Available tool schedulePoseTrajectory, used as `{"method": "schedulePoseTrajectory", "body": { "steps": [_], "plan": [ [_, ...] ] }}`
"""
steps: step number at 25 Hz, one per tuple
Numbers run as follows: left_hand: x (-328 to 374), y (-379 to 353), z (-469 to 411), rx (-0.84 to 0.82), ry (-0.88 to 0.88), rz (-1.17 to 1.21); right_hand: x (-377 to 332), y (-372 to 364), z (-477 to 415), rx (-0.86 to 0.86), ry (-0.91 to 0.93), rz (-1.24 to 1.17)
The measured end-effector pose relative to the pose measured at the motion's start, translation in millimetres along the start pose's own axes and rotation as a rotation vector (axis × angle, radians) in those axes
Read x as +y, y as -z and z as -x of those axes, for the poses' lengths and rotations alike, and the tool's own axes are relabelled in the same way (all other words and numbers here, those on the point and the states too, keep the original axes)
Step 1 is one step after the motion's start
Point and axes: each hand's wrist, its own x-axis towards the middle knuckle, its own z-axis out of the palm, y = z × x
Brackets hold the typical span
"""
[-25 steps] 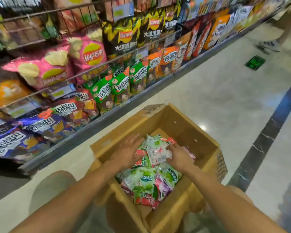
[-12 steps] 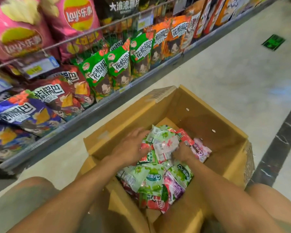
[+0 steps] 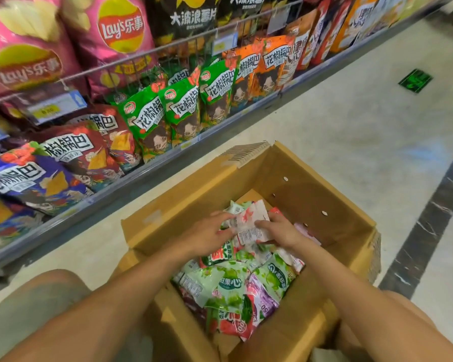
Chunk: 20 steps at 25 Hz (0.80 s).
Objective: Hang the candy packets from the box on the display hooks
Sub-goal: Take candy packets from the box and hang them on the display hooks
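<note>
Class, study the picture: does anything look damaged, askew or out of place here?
The cardboard box has a ragged, torn flap edge at its far corner, corrugation exposed. The candy packets inside lie in a jumbled heap, not stacked.

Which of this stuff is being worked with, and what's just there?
In the job: box, candy packets, white packet held by left hand and right hand.
Just there: Lay's bags, green bags, orange bags, floor sticker.
</note>
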Motion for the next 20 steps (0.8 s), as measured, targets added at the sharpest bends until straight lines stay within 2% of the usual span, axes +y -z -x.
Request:
{"method": "schedulePoseTrajectory", "body": {
  "steps": [4, 7, 9, 10, 11, 13, 16, 20],
  "plan": [
    [15, -1, 3, -0.021, -0.026, 0.174, -26, -9, 15, -0.137, -0.082, -0.334],
    [10, 1, -3, 0.089, 0.028, 0.241, -37, -9, 19, -0.260, -0.052, -0.424],
    [11, 5, -4, 0.152, 0.095, 0.298, -38, -4, 18, -0.241, -0.019, -0.429],
    [10, 7, -5, 0.174, 0.139, 0.357, -35, -2, 14, -0.168, -0.013, -0.418],
    [10, 9, -6, 0.186, 0.174, 0.435, -29, 0, 11, -0.076, 0.004, -0.347],
    [9, 12, -7, 0.214, 0.228, 0.582, -11, 4, -2, 0.091, 0.070, -0.006],
    [10, 24, -9, 0.304, 0.212, 0.785, 12, -7, -17, 0.142, 0.124, 0.440],
    [15, 54, -5, 0.420, 0.195, 0.849, 37, -31, -36, 0.067, 0.132, 0.513]
  ]
}}
